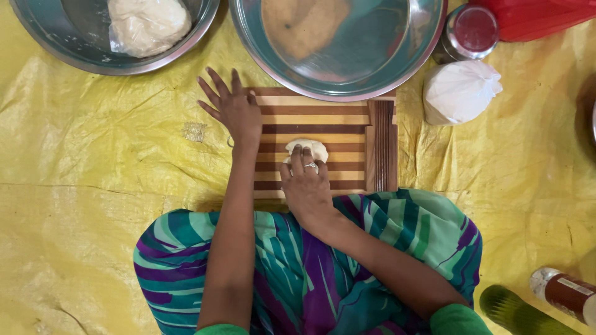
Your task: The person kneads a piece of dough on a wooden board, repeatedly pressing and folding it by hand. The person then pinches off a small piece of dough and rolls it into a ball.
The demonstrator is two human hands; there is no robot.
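A striped wooden board [323, 118] lies on the yellow sheet in front of my knees. On its middle sits a small pale lump of dough [312, 147]. My right hand [305, 186] lies flat over the near side of the lump, fingers pressing on it. My left hand [233, 108] rests on the board's far left corner with fingers spread, holding nothing.
A steel bowl [74, 56] at the far left holds a large dough mass [148, 23]. A bigger steel bowl [397, 68] sits beyond the board. A white tied bag [460, 91], a metal tin [472, 31], a red thing [540, 17], and a bottle [568, 294] lie to the right.
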